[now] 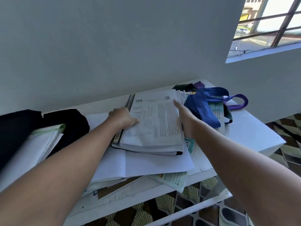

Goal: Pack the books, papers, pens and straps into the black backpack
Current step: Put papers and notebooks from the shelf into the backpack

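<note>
White counter (pixel 254 136) against the wall. Directly on it: black backpack (pixel 68 121) at left, spread of loose papers (pixel 146 162) in the middle, blue and purple straps (pixel 210 103) at right, near the far corner.

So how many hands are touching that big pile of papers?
2. The left hand grips the pile of papers at its left edge, by the binder spine. The right hand lies along its right edge, fingers straight. No other hands are in view.
</note>
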Tool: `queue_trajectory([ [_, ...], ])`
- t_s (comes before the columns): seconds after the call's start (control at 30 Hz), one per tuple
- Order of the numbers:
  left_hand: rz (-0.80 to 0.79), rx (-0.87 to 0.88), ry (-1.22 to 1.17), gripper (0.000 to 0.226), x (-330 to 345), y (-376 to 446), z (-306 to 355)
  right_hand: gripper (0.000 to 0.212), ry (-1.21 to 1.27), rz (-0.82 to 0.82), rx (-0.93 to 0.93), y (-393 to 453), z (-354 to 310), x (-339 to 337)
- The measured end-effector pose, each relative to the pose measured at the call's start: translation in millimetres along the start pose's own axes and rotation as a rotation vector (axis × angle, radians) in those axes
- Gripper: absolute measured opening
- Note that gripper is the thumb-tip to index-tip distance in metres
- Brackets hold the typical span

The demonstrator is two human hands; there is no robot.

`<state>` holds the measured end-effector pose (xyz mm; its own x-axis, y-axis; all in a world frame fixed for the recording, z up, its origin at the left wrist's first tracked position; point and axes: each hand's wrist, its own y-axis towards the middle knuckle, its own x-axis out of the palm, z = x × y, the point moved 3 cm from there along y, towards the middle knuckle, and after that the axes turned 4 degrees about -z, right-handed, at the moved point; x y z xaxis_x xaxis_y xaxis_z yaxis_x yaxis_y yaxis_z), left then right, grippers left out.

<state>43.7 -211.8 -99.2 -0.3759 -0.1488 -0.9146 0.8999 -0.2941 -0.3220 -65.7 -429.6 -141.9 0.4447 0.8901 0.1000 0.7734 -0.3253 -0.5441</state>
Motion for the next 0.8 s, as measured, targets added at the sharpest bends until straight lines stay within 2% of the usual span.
queue_trajectory([
  [0.07,0.075,-0.014,-0.176,0.098,-4,-4,3,0.081,-0.061,0.016,-0.065,-4,2,3],
  [0.13,0.055,-0.055,-0.421,0.078,-9,-1,1,0.06,-0.084,0.045,-0.1,-4,4,2],
  [0.2,-0.085,-0.108,-0.833,0.051,-13,0,-3,0.053,-0.102,0.04,-0.117,-4,5,-1],
  [0.27,-0.199,-0.125,-1.002,0.04,-15,-4,-5,0.051,-0.151,0.04,-0.147,-8,3,0],
  [0.33,-0.221,-0.066,-1.025,0.038,-14,-5,-5,0.049,-0.215,0.033,-0.184,-11,0,3],
  [0.43,-0.152,0.019,-1.082,0.041,-15,-16,-5,0.048,-0.425,0.077,-0.288,-13,-10,7],
  [0.5,-0.1,0.059,-1.176,0.029,-19,-26,-13,0.051,-0.518,0.105,-0.367,-14,-18,5],
  [0.53,-0.084,0.088,-1.234,0.023,-22,-33,-17,0.051,-0.477,0.079,-0.401,-15,-21,3],
  [0.6,-0.048,0.183,-1.314,0.021,-30,-45,-27,0.052,-0.239,-0.108,-0.422,-20,-26,5],
  [0.67,0.009,0.282,-1.33,0.031,-37,-52,-35,0.064,-0.065,-0.33,-0.378,-25,-30,13],
  [0.7,0.058,0.313,-1.309,0.037,-41,-55,-37,0.066,-0.065,-0.383,-0.39,-28,-33,19],
  [0.73,0.113,0.337,-1.279,0.043,-46,-57,-38,0.063,-0.095,-0.383,-0.435,-31,-38,25],
  [0.8,0.194,0.385,-1.236,0.05,-58,-62,-38,0.052,-0.148,-0.273,-0.611,-40,-55,35],
])
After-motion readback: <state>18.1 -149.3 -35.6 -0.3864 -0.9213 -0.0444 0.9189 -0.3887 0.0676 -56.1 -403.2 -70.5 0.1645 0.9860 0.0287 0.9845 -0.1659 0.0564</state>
